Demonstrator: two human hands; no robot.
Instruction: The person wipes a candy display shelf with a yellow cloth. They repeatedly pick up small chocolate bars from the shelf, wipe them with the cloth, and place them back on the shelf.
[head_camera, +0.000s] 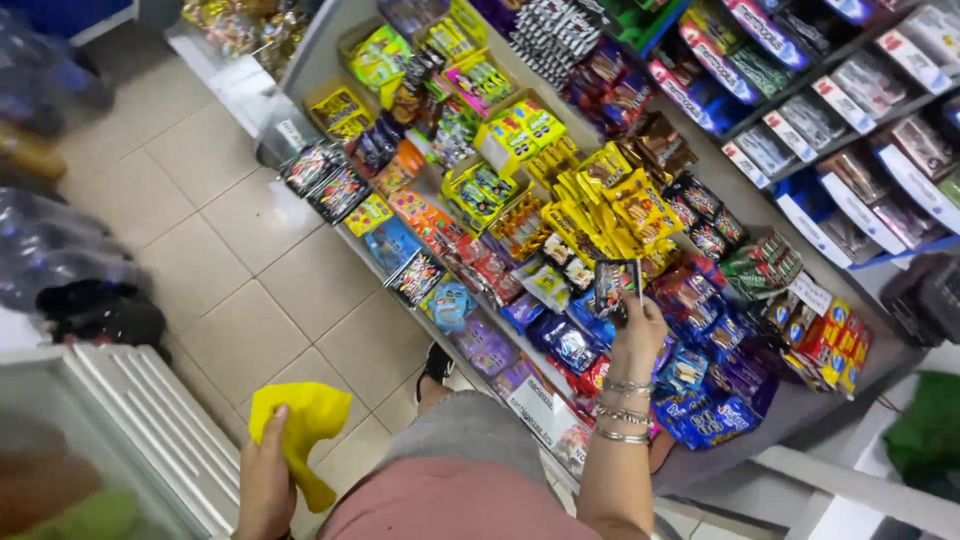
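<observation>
Right hand (638, 330) grips dark snack packet (610, 283); left hand (265, 480) clutches yellow cloth (305, 425).

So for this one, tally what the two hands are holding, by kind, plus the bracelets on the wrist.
Yellow cloth, in the left hand: 1
Dark snack packet, in the right hand: 1
Silver bracelets on the right wrist: about 3, hard to separate
Total: about 5
</observation>
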